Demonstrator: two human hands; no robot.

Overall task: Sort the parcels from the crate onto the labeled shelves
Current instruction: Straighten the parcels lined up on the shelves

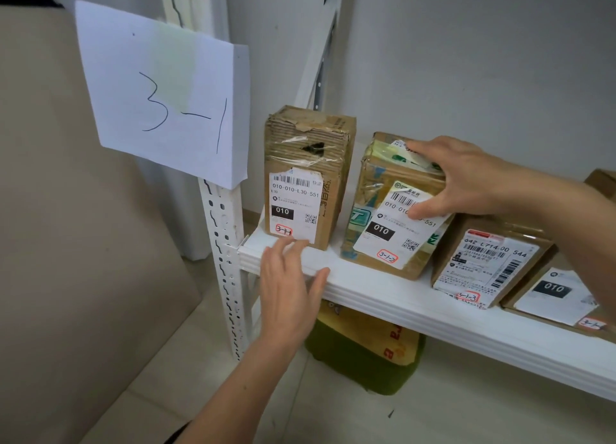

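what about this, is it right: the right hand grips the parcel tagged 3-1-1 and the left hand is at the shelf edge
Not quite. The head view shows the right hand gripping the parcel tagged 3-1-2, not 3-1-1; the parcel tagged 3-1-1 stands to its left. The left hand is at the shelf edge, as you said.

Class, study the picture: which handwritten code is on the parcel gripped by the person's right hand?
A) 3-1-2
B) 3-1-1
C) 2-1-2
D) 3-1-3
A: the right hand grips the parcel whose red-ringed sticker reads 3-1-2.
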